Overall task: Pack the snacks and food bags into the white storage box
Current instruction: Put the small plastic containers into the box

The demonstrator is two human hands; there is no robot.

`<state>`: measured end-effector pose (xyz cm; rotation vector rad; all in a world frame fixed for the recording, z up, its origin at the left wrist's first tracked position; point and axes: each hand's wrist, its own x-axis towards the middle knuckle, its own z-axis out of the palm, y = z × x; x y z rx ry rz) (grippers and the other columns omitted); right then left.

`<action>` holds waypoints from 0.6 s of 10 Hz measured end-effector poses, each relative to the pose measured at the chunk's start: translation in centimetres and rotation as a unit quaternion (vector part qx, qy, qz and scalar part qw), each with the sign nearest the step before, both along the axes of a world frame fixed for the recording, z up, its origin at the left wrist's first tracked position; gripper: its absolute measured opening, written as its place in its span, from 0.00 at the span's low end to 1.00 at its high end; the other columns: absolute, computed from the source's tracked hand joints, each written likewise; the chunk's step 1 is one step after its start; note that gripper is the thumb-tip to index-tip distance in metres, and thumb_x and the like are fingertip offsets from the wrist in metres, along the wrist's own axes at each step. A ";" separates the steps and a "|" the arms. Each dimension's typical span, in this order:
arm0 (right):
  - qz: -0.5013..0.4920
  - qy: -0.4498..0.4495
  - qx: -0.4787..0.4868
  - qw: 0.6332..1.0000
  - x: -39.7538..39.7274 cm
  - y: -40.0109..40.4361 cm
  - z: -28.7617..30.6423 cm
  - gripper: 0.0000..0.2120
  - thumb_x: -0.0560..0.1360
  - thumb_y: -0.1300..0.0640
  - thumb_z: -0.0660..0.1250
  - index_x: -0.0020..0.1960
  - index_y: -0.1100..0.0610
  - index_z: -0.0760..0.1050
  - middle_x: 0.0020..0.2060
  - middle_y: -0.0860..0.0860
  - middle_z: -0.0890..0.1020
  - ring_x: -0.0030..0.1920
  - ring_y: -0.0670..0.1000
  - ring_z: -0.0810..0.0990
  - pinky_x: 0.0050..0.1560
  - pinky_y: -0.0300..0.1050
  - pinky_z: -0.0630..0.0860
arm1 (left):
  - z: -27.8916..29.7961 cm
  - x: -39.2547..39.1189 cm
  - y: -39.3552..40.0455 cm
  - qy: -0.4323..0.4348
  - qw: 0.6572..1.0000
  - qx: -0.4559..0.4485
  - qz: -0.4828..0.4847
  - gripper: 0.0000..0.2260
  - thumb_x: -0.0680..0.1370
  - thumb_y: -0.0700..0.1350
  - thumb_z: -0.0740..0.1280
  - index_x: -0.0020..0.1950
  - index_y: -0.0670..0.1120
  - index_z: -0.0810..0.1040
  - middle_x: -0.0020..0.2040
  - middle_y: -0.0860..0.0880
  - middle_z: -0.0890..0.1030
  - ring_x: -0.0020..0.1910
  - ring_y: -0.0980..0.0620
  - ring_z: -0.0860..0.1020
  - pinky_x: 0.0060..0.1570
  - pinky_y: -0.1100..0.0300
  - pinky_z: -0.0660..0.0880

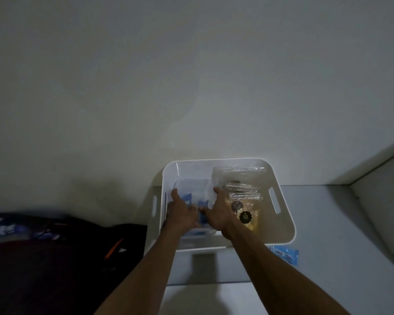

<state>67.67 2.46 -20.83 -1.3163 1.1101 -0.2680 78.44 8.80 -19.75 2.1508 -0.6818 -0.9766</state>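
White storage box (284, 223) upright on counter (328, 223), open-topped, slotted handles at 3 and 9 o'clock. Inside: clear container (192, 186) at 9, clear snack bags (241, 192) at 3. Blue packet (287, 254) outside, at 5.

The setting is a dim domestic room, likely a bedroom or living space. A plain off-white wall (191, 76) fills the far side. A blue-and-white patterned fabric (7, 226) and a dark bag (89, 251) lie at near left. A pale tabletop (323, 223) occupies the right.
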 end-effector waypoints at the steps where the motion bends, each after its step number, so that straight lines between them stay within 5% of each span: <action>1: 0.012 0.015 0.018 1.000 0.2 -0.2 -0.2 0.33 0.79 0.64 0.65 0.75 0.54 0.48 0.65 0.55 0.69 0.56 0.48 0.75 0.61 0.50 0.77 | -0.5 0.3 -0.4 0.021 1.000 0.005 -0.002 0.38 0.76 0.37 0.68 0.77 0.50 0.47 0.62 0.45 0.74 0.52 0.48 0.75 0.50 0.57 0.75; 3: 0.032 0.018 0.004 0.999 0.3 -0.7 -2.0 0.39 0.77 0.60 0.69 0.75 0.52 0.44 0.67 0.59 0.69 0.62 0.54 0.75 0.66 0.59 0.73 | -1.9 0.7 -0.9 0.035 0.999 0.042 0.004 0.31 0.80 0.39 0.62 0.77 0.52 0.49 0.64 0.43 0.73 0.45 0.51 0.75 0.33 0.68 0.69; 4: 0.055 0.029 -0.007 0.998 0.1 -1.2 -4.0 0.50 0.70 0.55 0.77 0.76 0.53 0.43 0.68 0.60 0.69 0.65 0.57 0.75 0.68 0.62 0.71 | -1.5 0.5 -0.7 0.006 0.998 0.059 -0.003 0.34 0.80 0.38 0.61 0.79 0.48 0.43 0.69 0.38 0.68 0.51 0.46 0.74 0.30 0.68 0.65; 5: 0.055 0.038 -0.039 0.997 0.1 -0.2 -0.8 0.47 0.71 0.63 0.75 0.76 0.57 0.44 0.66 0.58 0.69 0.65 0.56 0.74 0.68 0.59 0.72 | -1.5 0.1 -0.8 -0.034 0.996 0.080 -0.016 0.34 0.80 0.37 0.61 0.79 0.47 0.45 0.71 0.39 0.65 0.60 0.42 0.74 0.33 0.65 0.66; 6: 0.056 0.053 -0.077 0.994 0.2 -0.4 -0.8 0.44 0.70 0.62 0.76 0.75 0.58 0.50 0.63 0.55 0.71 0.63 0.55 0.74 0.66 0.56 0.74 | -1.5 0.3 -0.8 -0.086 0.993 0.074 -0.040 0.30 0.79 0.42 0.64 0.78 0.48 0.53 0.70 0.43 0.65 0.62 0.42 0.73 0.48 0.61 0.70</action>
